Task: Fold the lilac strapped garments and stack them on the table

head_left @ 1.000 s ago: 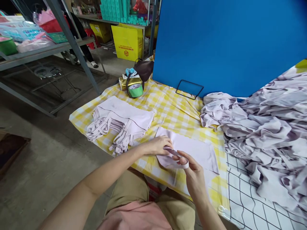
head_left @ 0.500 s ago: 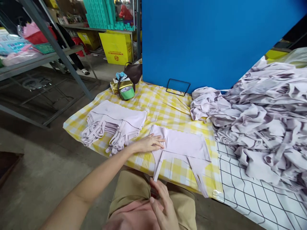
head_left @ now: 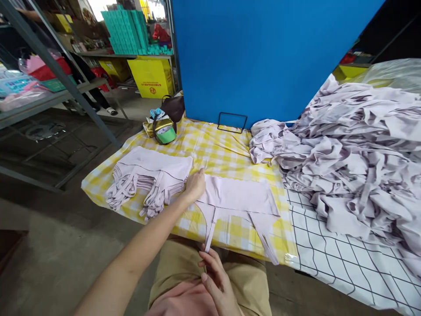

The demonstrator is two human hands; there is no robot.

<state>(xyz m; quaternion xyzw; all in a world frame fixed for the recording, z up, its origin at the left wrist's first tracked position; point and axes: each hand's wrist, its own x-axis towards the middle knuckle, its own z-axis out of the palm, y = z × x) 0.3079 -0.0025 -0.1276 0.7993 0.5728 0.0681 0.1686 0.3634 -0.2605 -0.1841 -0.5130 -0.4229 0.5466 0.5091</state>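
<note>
A pale lilac strappy crop top (head_left: 240,195) lies flat at the table's front, its straps pointing towards me. My left hand (head_left: 196,185) is closed on its upper left corner; the fingertips are partly hidden. Just below the left strap's end is my right hand (head_left: 219,278), thumb and fingers apart. Its fingertips are at the strap's tip, and I cannot tell whether they touch it. To the left of my left hand, a neat stack of the same tops (head_left: 151,164) rests with straps hanging forward.
A large heap of lilac tops (head_left: 355,166) covers the right side, over a white grid-patterned cloth (head_left: 329,245). On the yellow checked tablecloth (head_left: 223,149) sit a green tape roll (head_left: 166,134) and a black wire frame (head_left: 232,123). A blue board (head_left: 263,57) stands behind.
My left hand has moved from lying flat on the top to its upper left corner and closed there. My right hand stays near the strap's end. The view has shifted slightly.
</note>
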